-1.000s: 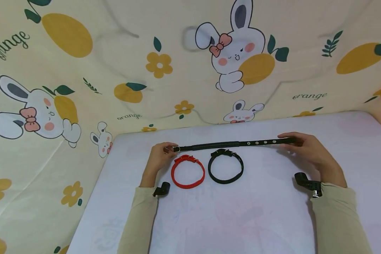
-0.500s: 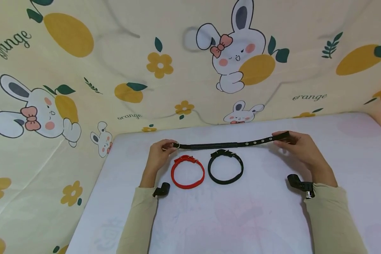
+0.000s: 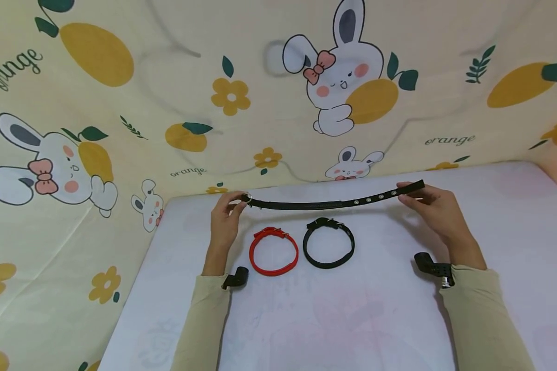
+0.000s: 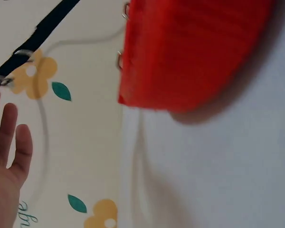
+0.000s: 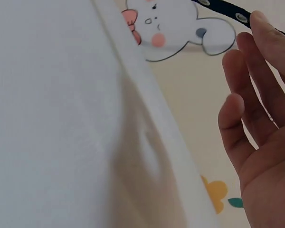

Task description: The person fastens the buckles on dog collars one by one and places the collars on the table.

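A black pet collar [image 3: 306,206] is stretched out between both hands, sagging a little in the middle. My left hand [image 3: 224,219] pinches its buckle end, where metal rings show in the left wrist view near the fingers [image 4: 8,123]. At the other end, beside a row of metal eyelets, my right hand [image 3: 438,214] holds the strap between thumb and fingers. Below the strap lie two buckled collars: a red collar [image 3: 274,270] on the left and a second black collar [image 3: 329,265] beside it. The red one fills the top of the left wrist view.
The white table [image 3: 334,319] carries the two looped collars near its middle. Behind it rises a cream cloth [image 3: 241,31] printed with rabbits and oranges. Each wrist wears a small black camera mount [image 3: 235,278].
Both hands have raised the straight black collar and moved it toward the back of the table. The right hand has come inward, and the strap now bows. The looped collars stay put.
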`<state>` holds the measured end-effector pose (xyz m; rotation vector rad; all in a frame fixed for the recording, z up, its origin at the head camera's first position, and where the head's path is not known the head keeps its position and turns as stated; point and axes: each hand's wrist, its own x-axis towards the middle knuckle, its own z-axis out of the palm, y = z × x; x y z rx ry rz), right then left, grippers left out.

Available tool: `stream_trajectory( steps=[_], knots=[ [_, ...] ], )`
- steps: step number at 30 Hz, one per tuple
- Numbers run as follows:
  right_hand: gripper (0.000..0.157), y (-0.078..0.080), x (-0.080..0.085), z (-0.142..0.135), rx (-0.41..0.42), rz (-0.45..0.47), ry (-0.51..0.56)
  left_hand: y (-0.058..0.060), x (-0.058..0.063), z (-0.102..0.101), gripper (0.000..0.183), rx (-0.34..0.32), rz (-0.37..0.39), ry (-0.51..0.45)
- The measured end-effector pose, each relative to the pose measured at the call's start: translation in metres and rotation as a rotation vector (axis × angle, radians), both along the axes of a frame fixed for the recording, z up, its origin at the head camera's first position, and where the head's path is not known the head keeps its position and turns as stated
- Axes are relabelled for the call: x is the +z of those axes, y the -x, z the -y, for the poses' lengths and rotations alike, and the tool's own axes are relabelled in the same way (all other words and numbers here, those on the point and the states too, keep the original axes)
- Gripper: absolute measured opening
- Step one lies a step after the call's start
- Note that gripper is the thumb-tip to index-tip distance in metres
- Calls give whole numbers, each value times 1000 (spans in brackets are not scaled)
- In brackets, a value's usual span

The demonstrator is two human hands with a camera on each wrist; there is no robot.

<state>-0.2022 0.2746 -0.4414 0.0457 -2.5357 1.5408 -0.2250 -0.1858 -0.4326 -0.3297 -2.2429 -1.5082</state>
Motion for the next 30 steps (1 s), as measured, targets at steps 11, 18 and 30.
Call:
stream_trajectory(
  steps=[11,18,30],
  knots=[
    [34,-6,31,15,93,-64,62,-12,26,-15,32,-54,11,-208],
    [29,-16,57,43,132,-158,-36,-27,37,-30,27,-107,-41,-207],
    [28,-25,82,77,189,-236,20,-38,67,-79,26,-158,-26,-199]
  ],
)
